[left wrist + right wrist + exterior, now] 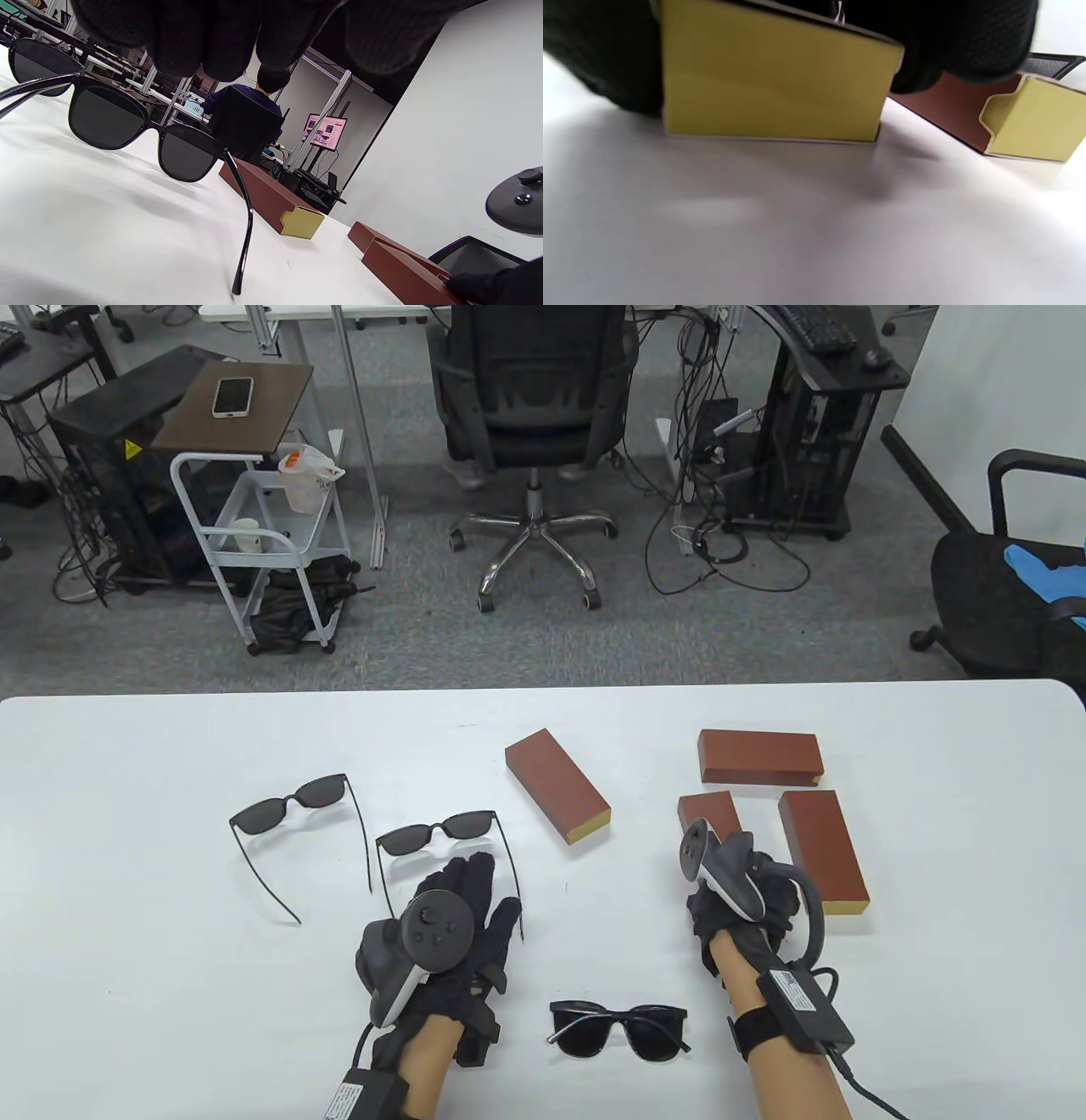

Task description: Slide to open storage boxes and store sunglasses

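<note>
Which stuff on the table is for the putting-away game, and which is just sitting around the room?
For the job: four brown storage boxes, three sunglasses.

Just lying about: phone, office chair, white cart.

1. Black knitted sensor glove on the left hand [462,916], with a dark grey round-headed tracker [428,937].
2. Matching glove on the right hand [747,912]; black cabled wrist box [802,997] on a strap.

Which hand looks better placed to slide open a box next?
The right hand: it already grips the nearest brown box by its yellow end. The left hand rests beside the sunglasses.
</note>
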A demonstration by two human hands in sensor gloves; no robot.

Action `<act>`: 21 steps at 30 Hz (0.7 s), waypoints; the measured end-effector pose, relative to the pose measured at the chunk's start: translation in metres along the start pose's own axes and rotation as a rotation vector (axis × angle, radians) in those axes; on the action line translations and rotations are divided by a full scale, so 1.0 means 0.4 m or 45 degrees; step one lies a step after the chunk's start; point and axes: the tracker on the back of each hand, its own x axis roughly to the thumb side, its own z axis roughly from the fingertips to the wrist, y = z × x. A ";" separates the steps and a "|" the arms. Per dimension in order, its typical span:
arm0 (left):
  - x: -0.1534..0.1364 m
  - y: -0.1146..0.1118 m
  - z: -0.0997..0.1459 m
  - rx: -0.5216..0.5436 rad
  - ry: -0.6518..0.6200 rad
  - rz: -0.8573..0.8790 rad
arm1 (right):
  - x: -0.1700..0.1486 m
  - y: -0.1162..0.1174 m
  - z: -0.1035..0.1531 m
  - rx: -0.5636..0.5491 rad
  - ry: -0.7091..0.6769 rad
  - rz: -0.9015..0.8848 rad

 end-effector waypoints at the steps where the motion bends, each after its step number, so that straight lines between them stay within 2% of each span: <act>1: 0.001 0.001 0.001 0.004 -0.003 0.000 | -0.005 0.001 -0.001 0.013 0.003 -0.036; 5: 0.007 0.006 0.006 0.024 -0.031 0.005 | -0.027 0.010 0.001 -0.011 -0.011 -0.167; 7: 0.011 0.007 0.006 0.027 -0.047 0.008 | -0.041 0.010 0.008 -0.013 -0.053 -0.302; 10: 0.016 0.010 0.007 0.050 -0.075 -0.025 | -0.055 -0.017 0.025 -0.065 -0.130 -0.397; 12: 0.023 0.011 0.008 0.062 -0.124 -0.062 | -0.063 -0.043 0.044 -0.117 -0.280 -0.459; 16: 0.042 0.014 0.013 0.087 -0.278 -0.128 | -0.081 -0.105 0.087 -0.123 -0.644 -0.579; 21: 0.062 0.016 0.018 0.051 -0.474 -0.096 | -0.089 -0.190 0.143 -0.102 -0.903 -0.545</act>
